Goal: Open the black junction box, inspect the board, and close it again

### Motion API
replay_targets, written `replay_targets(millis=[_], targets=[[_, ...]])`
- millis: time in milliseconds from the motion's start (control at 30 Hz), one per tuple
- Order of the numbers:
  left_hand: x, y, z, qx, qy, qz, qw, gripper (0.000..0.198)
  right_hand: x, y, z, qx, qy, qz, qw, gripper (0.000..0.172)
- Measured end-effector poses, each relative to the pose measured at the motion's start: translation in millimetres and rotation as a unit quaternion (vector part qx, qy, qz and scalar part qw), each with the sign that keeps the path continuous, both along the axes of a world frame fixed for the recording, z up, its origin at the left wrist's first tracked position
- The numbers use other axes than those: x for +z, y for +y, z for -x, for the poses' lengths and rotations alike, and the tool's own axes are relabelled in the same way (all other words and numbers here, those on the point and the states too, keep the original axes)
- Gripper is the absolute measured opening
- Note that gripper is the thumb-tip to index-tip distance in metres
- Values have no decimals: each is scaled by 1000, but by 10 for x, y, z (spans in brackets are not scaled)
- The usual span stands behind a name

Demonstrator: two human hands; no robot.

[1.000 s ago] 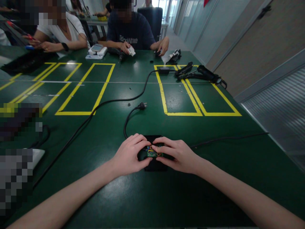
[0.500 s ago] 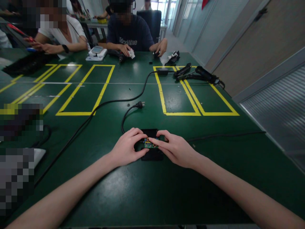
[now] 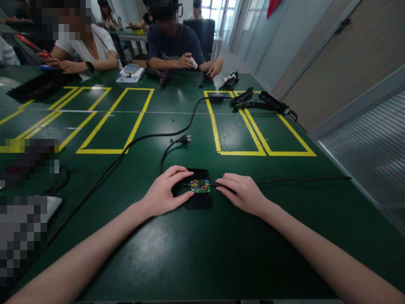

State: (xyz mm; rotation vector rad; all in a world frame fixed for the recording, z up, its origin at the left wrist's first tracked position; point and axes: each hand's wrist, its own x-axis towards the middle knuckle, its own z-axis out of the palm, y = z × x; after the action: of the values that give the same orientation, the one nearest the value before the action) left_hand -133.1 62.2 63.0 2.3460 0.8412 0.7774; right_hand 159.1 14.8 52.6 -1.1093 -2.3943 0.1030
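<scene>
A small green circuit board [image 3: 200, 187] with copper-wound ring coils lies between the two halves of an opened black plastic case [image 3: 199, 202]. My left hand [image 3: 166, 188] curves round the board's left side, thumb and index finger apart. Its thumb tip is at the board's lower left corner, and the index fingertip is over the upper case half. To the right, my right hand [image 3: 238, 192] pinches the black cable [image 3: 278, 180] close to where it meets the board. A short cord with a black plug [image 3: 184, 139] runs out from behind my left hand.
A long black cable [image 3: 148, 135] crosses the green table [image 3: 202, 261] to a black adapter [image 3: 217, 98]. Yellow tape outlines [image 3: 242, 153] mark the surface. Black folded stands [image 3: 268, 101] lie at the far right. Two people sit across, near a power drill [image 3: 161, 77].
My right hand has left the board and moved right onto the cable, uncovering the board. My left index finger has lifted away from the board. The person opposite has raised a white item.
</scene>
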Motion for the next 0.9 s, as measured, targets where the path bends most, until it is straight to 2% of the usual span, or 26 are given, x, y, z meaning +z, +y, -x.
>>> replay_targets(millis=[100, 167, 333, 500, 733, 900], targets=[[24, 41, 85, 3, -12, -2, 1000, 21, 1, -15, 15, -8, 6, -15, 1000, 31], [41, 82, 145, -5, 14, -14, 1000, 15, -1, -14, 19, -18, 3, -11, 1000, 32], [75, 173, 241, -17, 101, -60, 993, 23, 6, 18, -17, -55, 0, 30, 998, 35], [117, 177, 246, -9, 138, -64, 988, 34, 54, 16, -35, -81, 14, 59, 995, 51], [152, 116, 226, -14, 116, -45, 992, 47, 76, -83, 56, -15, 118, 48, 992, 48], [133, 67, 214, -39, 117, -37, 992, 48, 79, -97, 55, 26, 117, 43, 992, 49]])
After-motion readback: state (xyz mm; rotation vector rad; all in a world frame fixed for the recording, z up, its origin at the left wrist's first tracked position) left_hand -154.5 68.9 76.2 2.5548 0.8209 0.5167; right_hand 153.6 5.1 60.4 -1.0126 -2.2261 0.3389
